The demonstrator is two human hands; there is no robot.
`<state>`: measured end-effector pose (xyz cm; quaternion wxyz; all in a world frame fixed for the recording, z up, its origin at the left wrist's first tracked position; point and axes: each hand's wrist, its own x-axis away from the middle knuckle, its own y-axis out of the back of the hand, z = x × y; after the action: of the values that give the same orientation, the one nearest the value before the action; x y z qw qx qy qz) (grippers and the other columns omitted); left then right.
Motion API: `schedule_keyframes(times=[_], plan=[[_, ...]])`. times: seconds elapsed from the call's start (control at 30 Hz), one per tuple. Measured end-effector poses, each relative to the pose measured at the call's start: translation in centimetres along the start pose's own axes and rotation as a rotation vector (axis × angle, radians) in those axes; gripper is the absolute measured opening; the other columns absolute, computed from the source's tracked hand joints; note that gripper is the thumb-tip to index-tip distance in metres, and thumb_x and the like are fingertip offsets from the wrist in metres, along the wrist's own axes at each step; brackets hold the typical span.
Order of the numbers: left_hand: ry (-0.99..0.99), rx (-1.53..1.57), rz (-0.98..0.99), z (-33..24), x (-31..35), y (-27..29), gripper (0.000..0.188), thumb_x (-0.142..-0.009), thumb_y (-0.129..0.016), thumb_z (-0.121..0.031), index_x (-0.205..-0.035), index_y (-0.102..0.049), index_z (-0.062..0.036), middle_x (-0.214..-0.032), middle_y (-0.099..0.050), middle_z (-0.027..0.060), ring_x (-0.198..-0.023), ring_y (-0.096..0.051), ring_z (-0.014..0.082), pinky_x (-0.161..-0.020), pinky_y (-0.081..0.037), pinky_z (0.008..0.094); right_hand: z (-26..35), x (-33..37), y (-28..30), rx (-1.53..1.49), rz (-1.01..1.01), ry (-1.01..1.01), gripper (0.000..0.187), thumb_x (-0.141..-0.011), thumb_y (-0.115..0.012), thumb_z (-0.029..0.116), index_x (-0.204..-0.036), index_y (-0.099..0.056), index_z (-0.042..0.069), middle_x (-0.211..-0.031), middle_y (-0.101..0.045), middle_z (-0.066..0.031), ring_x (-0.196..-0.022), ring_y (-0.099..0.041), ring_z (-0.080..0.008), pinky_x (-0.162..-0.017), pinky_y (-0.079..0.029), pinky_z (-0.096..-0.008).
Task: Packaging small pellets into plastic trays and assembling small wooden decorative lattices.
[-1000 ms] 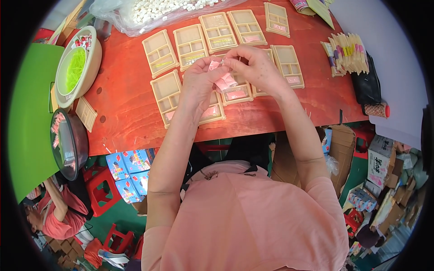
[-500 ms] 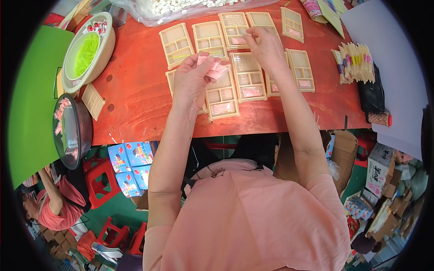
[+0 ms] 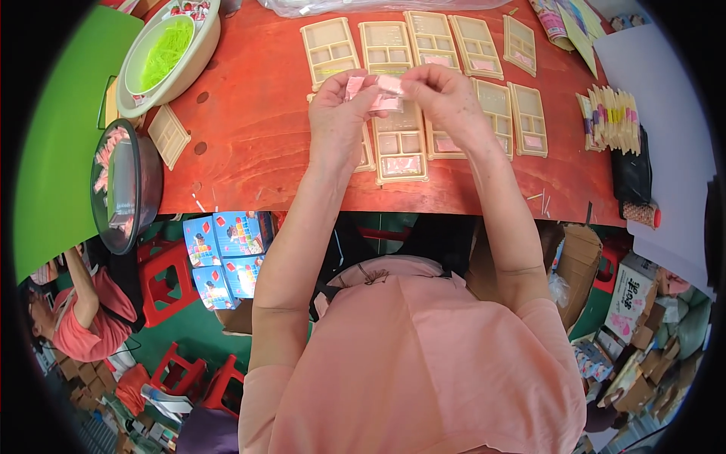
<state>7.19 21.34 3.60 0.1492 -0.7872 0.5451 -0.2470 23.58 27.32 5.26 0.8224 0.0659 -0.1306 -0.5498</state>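
My left hand (image 3: pixel 342 113) is closed around several small pink packets (image 3: pixel 385 103) over the near row of trays. At their right edge, my right hand (image 3: pixel 452 106) pinches one pink packet (image 3: pixel 390 84) between thumb and fingers. Beneath both hands, beige compartment trays stand in two rows. The near tray (image 3: pixel 383 141) has a pink packet (image 3: pixel 402 165) in its front compartment. Other trays, such as the far-right tray (image 3: pixel 519 38), hold pink packets too. At the far left, one tray (image 3: pixel 327 34) has a yellow-green strip in it. My hands partly cover some near trays.
On the left stand a cream basin (image 3: pixel 208 45) with a bowl of green shreds (image 3: pixel 168 53), a dark bowl (image 3: pixel 149 181) of pink packets and a lone beige tray (image 3: pixel 168 136). Bundled sticks (image 3: pixel 614 121) lie by a black pouch (image 3: pixel 631 174) at right. A person (image 3: pixel 91 318) sits lower left.
My right hand has come back from the far trays to my left hand and now pinches a pink packet there. A pink packet now shows in the fourth far tray. The view has shifted.
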Motion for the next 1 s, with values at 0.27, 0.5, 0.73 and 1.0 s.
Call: schedule_keyframes(times=[0.27,0.5,0.73,1.0], plan=[[-0.022,-0.008,-0.108,-1.8,0.0,1.9,0.026,-0.090,-0.064,0.003,-0.114,-0.057,0.0025,-0.105,-0.066,0.0132,-0.088,-0.068,0.0190,-0.070,-0.059,0.0298,-1.9,-4.2,0.3,0.447,-0.131,0.185,0.020,-0.092,-0.066,0.018,-0.101,-0.071,0.000,-0.084,-0.066,-0.0010,-0.077,-0.057,-0.0080,-0.071,-0.047,-0.0242],[-0.170,0.046,-0.107,-1.3,-0.4,2.6,0.023,-0.091,-0.063,0.003,-0.113,-0.057,0.0036,-0.103,-0.065,0.0123,-0.085,-0.067,0.0173,-0.067,-0.059,0.0290,3.2,0.0,-4.2,0.248,0.101,0.010,0.024,-0.092,-0.069,0.025,-0.098,-0.073,0.001,-0.081,-0.066,-0.0012,-0.076,-0.057,-0.0073,-0.070,-0.047,-0.0256],[-0.180,-0.071,-0.157,-1.4,-0.4,5.2,0.020,-0.093,-0.061,0.002,-0.113,-0.057,0.0025,-0.101,-0.065,0.0126,-0.082,-0.067,0.0182,-0.065,-0.060,0.0299,1.9,-2.2,-4.3,0.112,0.026,0.047,0.030,-0.092,-0.068,0.027,-0.100,-0.070,-0.002,-0.080,-0.066,-0.0012,-0.076,-0.057,-0.0065,-0.070,-0.046,-0.0240],[-0.113,0.017,-0.220,-4.1,0.6,7.9,0.026,-0.095,-0.060,-0.002,-0.120,-0.055,0.0051,-0.096,-0.066,0.0133,-0.075,-0.067,0.0192,-0.059,-0.057,0.0286,0.4,-7.0,-7.2,0.526,-0.054,0.241,0.031,-0.092,-0.066,0.025,-0.106,-0.069,-0.003,-0.087,-0.071,-0.0120,-0.075,-0.066,-0.0174,-0.070,-0.053,-0.0347]])
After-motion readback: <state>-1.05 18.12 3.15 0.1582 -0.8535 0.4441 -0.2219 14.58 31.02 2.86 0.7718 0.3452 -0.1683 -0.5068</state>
